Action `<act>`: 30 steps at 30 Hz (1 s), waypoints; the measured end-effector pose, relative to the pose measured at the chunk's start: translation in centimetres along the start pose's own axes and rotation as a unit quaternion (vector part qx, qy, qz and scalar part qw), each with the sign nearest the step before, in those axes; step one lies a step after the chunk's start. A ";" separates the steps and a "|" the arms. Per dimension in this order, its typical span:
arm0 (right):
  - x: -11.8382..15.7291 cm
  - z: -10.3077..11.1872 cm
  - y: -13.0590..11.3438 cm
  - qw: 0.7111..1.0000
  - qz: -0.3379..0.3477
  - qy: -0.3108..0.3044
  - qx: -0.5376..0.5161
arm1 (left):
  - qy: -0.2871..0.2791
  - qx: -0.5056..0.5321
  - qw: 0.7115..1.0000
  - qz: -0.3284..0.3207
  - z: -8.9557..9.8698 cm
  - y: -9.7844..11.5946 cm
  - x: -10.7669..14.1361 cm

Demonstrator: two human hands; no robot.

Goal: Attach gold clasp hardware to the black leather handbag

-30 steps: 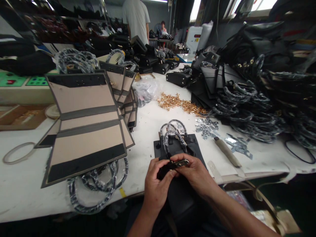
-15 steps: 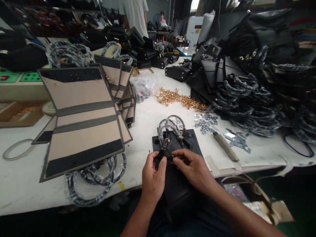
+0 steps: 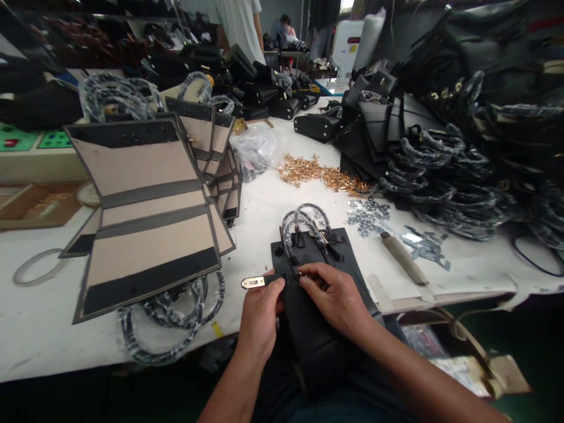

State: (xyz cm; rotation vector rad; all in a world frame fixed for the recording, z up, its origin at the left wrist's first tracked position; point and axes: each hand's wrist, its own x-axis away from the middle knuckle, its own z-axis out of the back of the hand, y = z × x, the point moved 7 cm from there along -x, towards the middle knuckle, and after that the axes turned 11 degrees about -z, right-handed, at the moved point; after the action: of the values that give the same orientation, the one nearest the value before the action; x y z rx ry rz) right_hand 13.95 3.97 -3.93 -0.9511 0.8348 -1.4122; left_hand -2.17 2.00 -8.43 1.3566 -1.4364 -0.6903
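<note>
A black bag piece (image 3: 315, 329) with plastic-wrapped handles (image 3: 306, 220) lies over the table's front edge and hangs toward my lap. My left hand (image 3: 259, 317) pinches a black strap (image 3: 274, 279) between thumb and fingers; the strap's gold metal tip (image 3: 252, 283) points left. Close beside it on the right, my right hand (image 3: 332, 294) has thumb and fingertips pressed together at the bag, around something too small to make out.
Gold fasteners (image 3: 308, 169) and metal plates (image 3: 368, 216) lie on the white table (image 3: 259, 235). A grey-brown rod (image 3: 403, 258) is at right. Flat panels (image 3: 147, 217) stack left; black bags with wrapped handles (image 3: 432, 182) pile right. A person (image 3: 240, 29) stands behind.
The strap in my left hand has swung from pointing up to pointing left, showing its gold tip. My left hand has turned and moved slightly left; my right hand has shifted slightly left.
</note>
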 end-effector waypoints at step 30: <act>-0.7 -1.1 -3.1 0.989 0.028 0.005 0.148 | -0.030 -0.029 0.998 -0.043 0.9 -0.4 -0.2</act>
State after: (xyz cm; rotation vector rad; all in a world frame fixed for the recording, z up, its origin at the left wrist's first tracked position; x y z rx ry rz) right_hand 11.65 4.80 -1.64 -0.6892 0.6320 -1.4446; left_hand -2.90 1.91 -9.20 1.3680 -1.4007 -0.8281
